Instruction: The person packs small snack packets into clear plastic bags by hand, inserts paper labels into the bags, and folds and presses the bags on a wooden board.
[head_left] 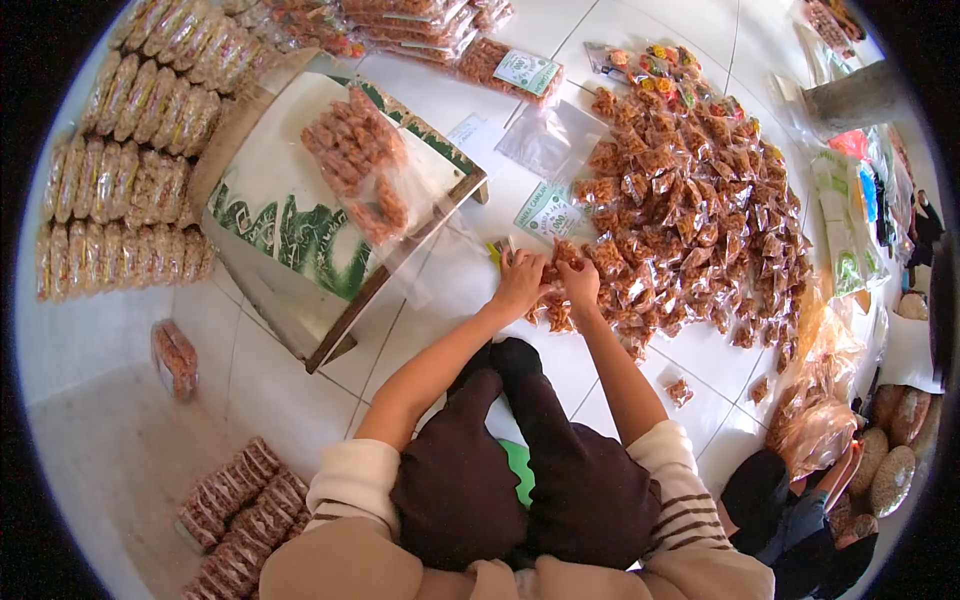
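My right hand (578, 282) is closed on a small clear packet of brown snack (567, 254) at the near left edge of a large pile of such snack packets (690, 210). Right beside it, my left hand (521, 283) has its fingers curled; what they grip is partly hidden. A small yellow-green object (497, 250) shows by the left fingertips. Just beyond my hands a printed green-and-white label (548, 211) lies on the floor, with clear plastic bags (548, 142) above it.
To the left, a low table (250, 185) carries a long filled bag of snacks (355, 160). Stacked packs (130, 180) line the left wall, and more packs (245, 500) lie at lower left. Another person's arm (842, 470) reaches toward a large plastic bag (815, 435) at lower right.
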